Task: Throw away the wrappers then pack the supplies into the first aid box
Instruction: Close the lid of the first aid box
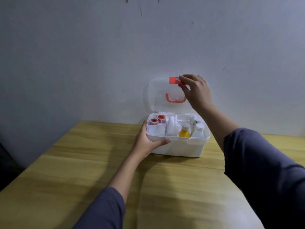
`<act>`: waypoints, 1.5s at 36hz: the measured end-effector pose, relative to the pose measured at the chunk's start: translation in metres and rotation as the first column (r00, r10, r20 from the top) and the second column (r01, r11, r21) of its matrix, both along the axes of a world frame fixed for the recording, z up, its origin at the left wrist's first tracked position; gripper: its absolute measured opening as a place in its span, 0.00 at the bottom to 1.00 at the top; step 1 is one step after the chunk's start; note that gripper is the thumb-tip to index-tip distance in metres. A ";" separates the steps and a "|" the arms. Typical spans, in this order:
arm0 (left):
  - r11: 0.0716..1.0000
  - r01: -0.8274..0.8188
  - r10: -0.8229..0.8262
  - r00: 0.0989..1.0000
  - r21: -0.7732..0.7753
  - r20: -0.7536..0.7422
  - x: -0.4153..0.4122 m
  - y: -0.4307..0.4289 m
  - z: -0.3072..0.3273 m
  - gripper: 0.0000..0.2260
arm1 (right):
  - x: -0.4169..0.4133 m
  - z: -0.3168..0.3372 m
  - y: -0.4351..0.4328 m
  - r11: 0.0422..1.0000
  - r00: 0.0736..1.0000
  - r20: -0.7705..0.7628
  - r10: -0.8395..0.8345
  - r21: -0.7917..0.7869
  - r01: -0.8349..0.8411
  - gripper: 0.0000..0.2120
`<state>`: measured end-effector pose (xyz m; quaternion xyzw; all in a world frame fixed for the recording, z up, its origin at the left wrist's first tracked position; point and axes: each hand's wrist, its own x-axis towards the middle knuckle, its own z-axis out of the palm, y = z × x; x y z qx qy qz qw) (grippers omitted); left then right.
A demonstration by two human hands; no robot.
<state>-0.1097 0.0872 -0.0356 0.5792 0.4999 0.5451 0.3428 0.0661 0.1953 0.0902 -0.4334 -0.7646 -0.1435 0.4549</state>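
Head view, near to far: dark blue sleeves (105,210) at the bottom, both reaching out over a yellowish wooden worktop (69,162). Further on, left hand (146,141) wrapped around the front-left corner of the white box (178,147), thumb along the front rim. Box sitting near the worktop's far edge, by the wall (82,55). Inside: two red tape rolls (157,119) back left, yellow bottle (184,131) and white bottle (198,129) on the right. Furthest back, clear lid (158,96) standing upright, right hand (196,90) pinching its top edge at the red latch (175,80).
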 end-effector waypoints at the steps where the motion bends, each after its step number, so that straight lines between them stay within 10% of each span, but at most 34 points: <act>1: 1.000 -0.003 0.003 1.000 -0.002 -0.003 0.000 -0.001 0.000 0.40 | 0.002 0.001 -0.003 1.000 1.000 0.003 0.008 0.016 -0.008 0.15; 32: 0.986 -0.163 0.165 0.977 -0.020 0.135 0.016 -0.011 -0.008 0.38 | 0.029 -0.124 -0.120 0.962 0.962 0.009 0.273 0.028 -0.273 0.12; 54: 0.997 -0.081 0.080 0.993 0.003 0.081 0.002 -0.004 -0.019 0.37 | 0.024 -0.116 -0.109 0.990 0.988 0.130 0.086 -0.119 -0.071 0.21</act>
